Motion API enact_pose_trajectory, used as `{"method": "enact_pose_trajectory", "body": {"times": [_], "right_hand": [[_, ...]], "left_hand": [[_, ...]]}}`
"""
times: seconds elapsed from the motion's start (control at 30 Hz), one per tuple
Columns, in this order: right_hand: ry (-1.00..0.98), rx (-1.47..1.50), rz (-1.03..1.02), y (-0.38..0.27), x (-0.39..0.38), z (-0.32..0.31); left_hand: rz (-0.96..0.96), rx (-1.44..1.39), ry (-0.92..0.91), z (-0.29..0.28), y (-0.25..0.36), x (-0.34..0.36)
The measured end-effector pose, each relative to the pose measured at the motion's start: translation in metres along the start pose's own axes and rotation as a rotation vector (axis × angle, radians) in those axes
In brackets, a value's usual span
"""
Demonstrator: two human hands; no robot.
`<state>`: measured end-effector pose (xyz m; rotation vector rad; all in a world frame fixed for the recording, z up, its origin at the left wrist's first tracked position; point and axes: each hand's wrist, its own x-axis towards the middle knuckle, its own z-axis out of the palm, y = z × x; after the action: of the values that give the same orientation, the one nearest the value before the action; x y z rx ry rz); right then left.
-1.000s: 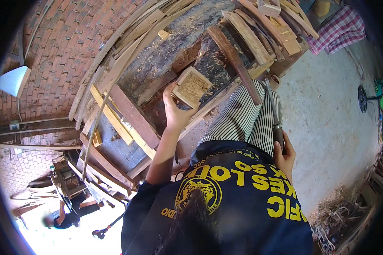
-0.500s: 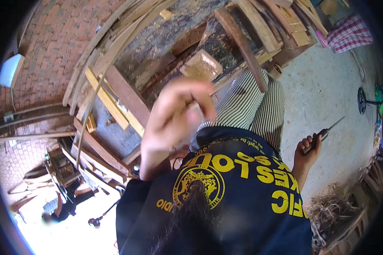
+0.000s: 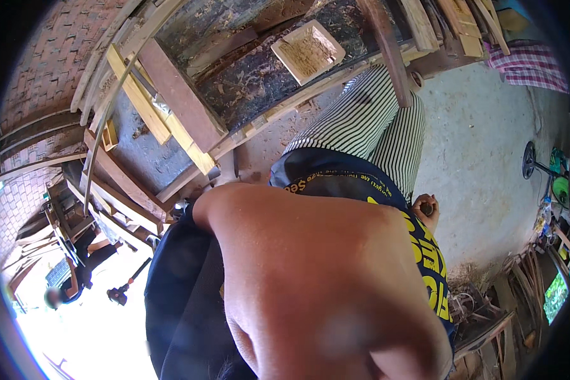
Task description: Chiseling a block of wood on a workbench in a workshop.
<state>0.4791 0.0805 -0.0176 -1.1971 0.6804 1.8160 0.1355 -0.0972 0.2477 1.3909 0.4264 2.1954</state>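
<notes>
My left hand [image 3: 323,272] is raised very close to the camera, with its back filling the lower middle. Its fingers run out of sight at the lower edge, so whether it holds anything is hidden. By my right hip, my right hand [image 3: 432,216] is closed round a hand tool, of which only the round end of the dark handle [image 3: 427,208] shows now. The earlier picture shows its narrow metal shaft. Ahead, on a dark bench, lies a pale wooden block [image 3: 287,65] with a squarish hollow that has wood shavings in it.
Shavings litter the dark bench top [image 3: 240,95]. A thick brown board [image 3: 180,95] and yellow lengths of wood [image 3: 136,95] stand to its left. A dark wooden bar [image 3: 386,54] slants across near my striped trousers [image 3: 354,120]. A checked cloth [image 3: 529,63] hangs far right. Another person [image 3: 76,285] is far left.
My left hand has come up and back from over my lap to near the camera. My right hand has drawn in toward my hip with the tool, whose shaft no longer shows.
</notes>
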Motion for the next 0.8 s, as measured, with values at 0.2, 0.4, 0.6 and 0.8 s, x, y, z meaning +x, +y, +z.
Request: {"method": "enact_pose_trajectory", "body": {"times": [0.2, 0.4, 0.6, 0.8], "right_hand": [[-0.014, -0.094, -0.022, 0.003, 0.007, 0.013], [-0.078, -0.139, -0.012, 0.014, 0.000, 0.010], [-0.079, -0.159, -0.017, 0.022, 0.003, 0.007], [-0.031, -0.225, -0.013, 0.040, -0.011, 0.022]], "left_hand": [[-0.023, 0.061, 0.022, -0.010, -0.001, 0.002], [-0.020, 0.113, 0.003, -0.021, 0.004, 0.006], [-0.616, 0.860, 0.238, -0.101, -0.003, -0.044], [-0.766, 1.881, 0.023, -0.143, -0.070, -0.082]]}}
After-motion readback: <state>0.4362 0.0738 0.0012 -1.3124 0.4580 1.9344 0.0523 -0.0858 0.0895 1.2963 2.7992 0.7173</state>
